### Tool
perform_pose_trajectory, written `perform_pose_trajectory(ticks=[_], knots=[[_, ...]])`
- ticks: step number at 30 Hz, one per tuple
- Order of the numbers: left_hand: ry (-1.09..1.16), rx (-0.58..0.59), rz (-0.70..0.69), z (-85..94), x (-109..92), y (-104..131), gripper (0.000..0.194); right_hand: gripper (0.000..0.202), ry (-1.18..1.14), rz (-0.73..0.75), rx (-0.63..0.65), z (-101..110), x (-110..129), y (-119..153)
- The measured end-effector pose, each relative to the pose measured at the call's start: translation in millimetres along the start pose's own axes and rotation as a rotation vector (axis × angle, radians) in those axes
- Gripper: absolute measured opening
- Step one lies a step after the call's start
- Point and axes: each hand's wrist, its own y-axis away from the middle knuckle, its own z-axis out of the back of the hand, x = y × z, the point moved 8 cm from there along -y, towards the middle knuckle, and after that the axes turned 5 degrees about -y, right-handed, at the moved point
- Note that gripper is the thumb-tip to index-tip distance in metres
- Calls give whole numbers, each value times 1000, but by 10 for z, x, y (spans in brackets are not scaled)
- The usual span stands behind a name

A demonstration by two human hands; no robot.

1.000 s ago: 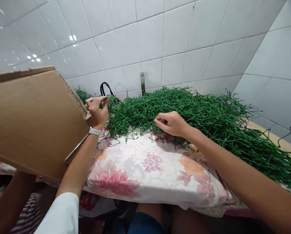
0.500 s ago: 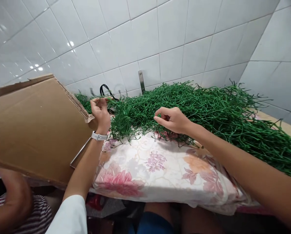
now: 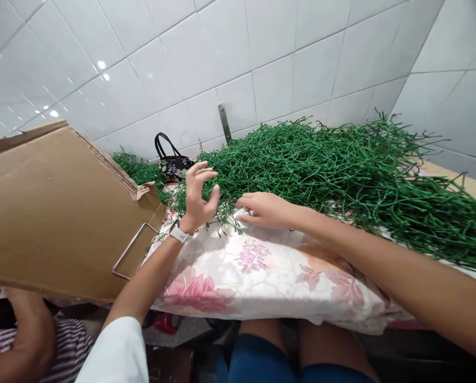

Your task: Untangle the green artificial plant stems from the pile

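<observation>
A large heap of thin green artificial-looking stems point(image 3: 321, 159) lies on a floral tablecloth point(image 3: 238, 287). My left hand point(image 3: 200, 194), with a white watch point(image 3: 179, 232) on its wrist, is raised over the heap's left front end. Its fingers are spread, and nothing shows between them. To its right, my right hand point(image 3: 264, 209) is low at the heap's front edge, palm down. Its fingers are bent, with a small gap between fingertips and thumb, and I see no stem held there. Some loose stems point(image 3: 225, 213) lie between the two hands.
At left stands a big cardboard box point(image 3: 54, 213), with a metal wire handle point(image 3: 132, 250) beside it. Behind the hands are a black floral handbag point(image 3: 174, 162), more stems point(image 3: 136, 167) and a wall bracket point(image 3: 224, 123). Another person's arm point(image 3: 30, 330) shows at lower left.
My left hand has moved right and opened; the stem at its fingers is gone from it. My right hand has come down and left to the front of the heap. The view has shifted slightly.
</observation>
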Motion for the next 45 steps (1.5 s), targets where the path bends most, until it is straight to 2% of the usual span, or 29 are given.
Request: perform_pose_trajectory(ticks=[2,3,4,6,8,9,12,16,20,21,23,24,25,28,31,33,34,36,39,42,45], knots=[[-125,-9,179,96,209,-47,21,27,81,1,59,-60,36,18],[-171,49,273,94,321,-58,21,26,113,1,66,-65,52,26],[-201,157,368,50,434,-50,22,26,145,2,62,-58,69,33],[-228,456,507,-110,612,33,31,26,205,5,46,-35,100,41],[-200,690,526,-248,672,127,43,27,239,-1,45,-30,119,44],[-172,728,505,-279,670,138,47,29,241,-9,50,-36,122,45],[-4,626,471,-269,631,78,50,38,154,-57,41,-64,99,44],[389,481,527,-260,511,13,57,56,-103,-164,-51,-104,-5,40],[715,339,555,-219,354,-28,49,79,-382,-187,-114,-174,-59,6],[759,314,550,-206,323,-33,47,75,-449,-172,-132,-179,-57,-9],[774,285,541,-187,293,-33,46,44,-571,-113,-182,-153,-37,-38],[749,283,533,-184,292,-30,46,30,-629,-81,-219,-120,-30,-48],[701,286,516,-182,297,-25,46,27,-690,-58,-261,-76,-38,-55],[452,342,407,-215,323,8,53,34,-900,-89,-389,65,-168,-55],[198,442,315,-312,373,101,82,43,-1078,-157,-544,248,-388,-16],[35,525,253,-389,388,170,97,52,-1118,-165,-621,377,-508,19],[-65,570,217,-425,389,200,97,55,-1115,-167,-652,434,-557,38],[-261,658,160,-489,395,250,82,56,-1113,-166,-696,515,-626,72],[-402,732,158,-538,436,293,62,49,-1215,-136,-788,579,-676,126],[-410,694,183,-523,518,295,64,38,-1372,-127,-884,631,-719,169],[-411,638,247,-472,704,314,70,26,-1413,-200,-1025,784,-829,258]])
